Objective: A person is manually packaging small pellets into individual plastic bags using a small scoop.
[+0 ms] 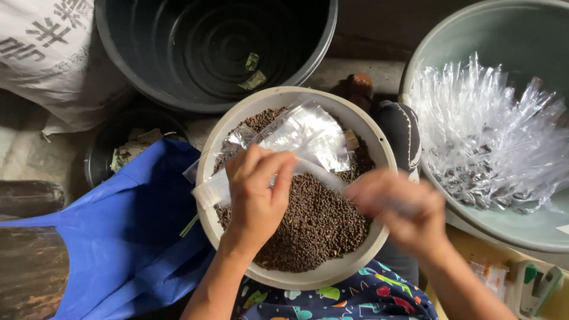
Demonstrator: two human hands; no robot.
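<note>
A white bowl (234, 127) full of small dark brown granules (314, 228) sits in front of me. My left hand (258, 195) hovers over the bowl and grips a small clear plastic bag (308, 136) by its lower end. My right hand (400, 210) is motion-blurred at the bowl's right rim and touches the same bag; what it pinches is too blurred to make out. Another flat clear bag (208, 191) pokes out past the bowl's left rim under my left hand.
A pale green basin (510, 35) at right holds a heap of empty clear bags (492, 136). A large dark tub (213, 47) stands behind the bowl, a printed white sack (47, 53) at far left. Blue cloth (130, 237) lies left. A small dark pot (127, 145) holds paper scraps.
</note>
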